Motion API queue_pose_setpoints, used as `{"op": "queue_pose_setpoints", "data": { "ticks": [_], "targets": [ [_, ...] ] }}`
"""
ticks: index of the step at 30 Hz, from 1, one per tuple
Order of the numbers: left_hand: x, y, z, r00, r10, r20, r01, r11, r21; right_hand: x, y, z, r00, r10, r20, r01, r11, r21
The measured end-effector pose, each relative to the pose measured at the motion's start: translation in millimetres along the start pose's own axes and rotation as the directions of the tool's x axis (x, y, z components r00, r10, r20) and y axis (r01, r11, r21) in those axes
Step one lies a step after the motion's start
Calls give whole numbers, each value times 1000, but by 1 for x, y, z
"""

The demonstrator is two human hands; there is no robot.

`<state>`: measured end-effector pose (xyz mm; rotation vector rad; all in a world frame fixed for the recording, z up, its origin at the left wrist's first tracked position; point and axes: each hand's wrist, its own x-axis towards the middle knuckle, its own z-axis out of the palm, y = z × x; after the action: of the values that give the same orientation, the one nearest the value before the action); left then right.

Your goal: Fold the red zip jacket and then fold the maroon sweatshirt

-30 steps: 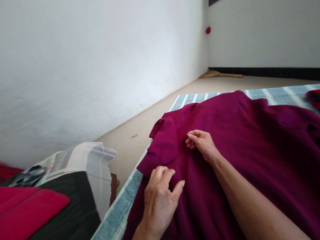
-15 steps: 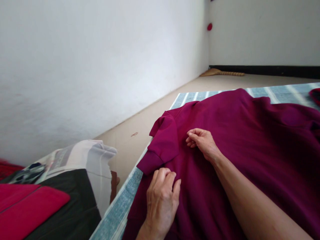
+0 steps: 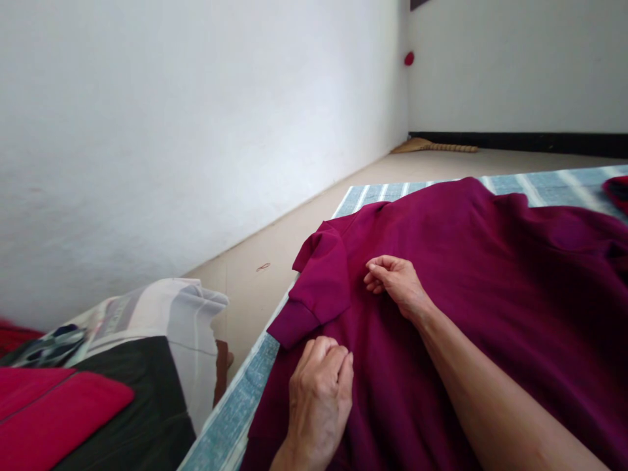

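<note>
A large magenta-purple long-sleeved top point(image 3: 441, 261) lies spread on a striped blue-and-white cloth point(image 3: 255, 366). One sleeve is folded over on itself along the left edge, with its cuff point(image 3: 294, 320) toward the left. My left hand point(image 3: 321, 392) is closed on the fabric just below that cuff, thumb drawn against the fingers. Farther up, beside the folded sleeve, my right hand point(image 3: 392, 281) has its fingers curled together against the thumb, over the top. Whether cloth is pinched in it cannot be made out.
Folded clothes stand at lower left: a red garment point(image 3: 59, 399), a dark green one point(image 3: 142, 386) and a pale checked cloth point(image 3: 167, 307). A thin loop point(image 3: 263, 267) lies on the floor. A broom point(image 3: 432, 146) rests by the far wall. Some dark red cloth point(image 3: 617, 191) is at far right.
My left thumb has moved in against the fingers, closing the hand on the fabric. My right hand and the top have hardly moved; the view has shifted slightly.
</note>
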<state>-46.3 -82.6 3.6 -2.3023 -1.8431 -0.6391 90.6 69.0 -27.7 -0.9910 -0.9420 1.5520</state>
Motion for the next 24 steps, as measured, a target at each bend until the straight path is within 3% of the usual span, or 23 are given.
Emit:
{"op": "queue_pose_setpoints", "data": {
  "ticks": [10, 19, 24],
  "targets": [
    [3, -6, -4, 988, -144, -50, 128, 964, -234, 0, 0, 1, 1000, -1, 10, 1, 1000, 11],
    [3, -7, -12, 975, -219, -33, 200, 936, -289, 0, -1, 1, 1000, 4, 1, -4, 1000, 12],
    [3, -17, -28, 962, -272, -29, 253, 926, -279, 0, -1, 1, 1000, 5, 5, -5, 1000, 7]
  ]
}}
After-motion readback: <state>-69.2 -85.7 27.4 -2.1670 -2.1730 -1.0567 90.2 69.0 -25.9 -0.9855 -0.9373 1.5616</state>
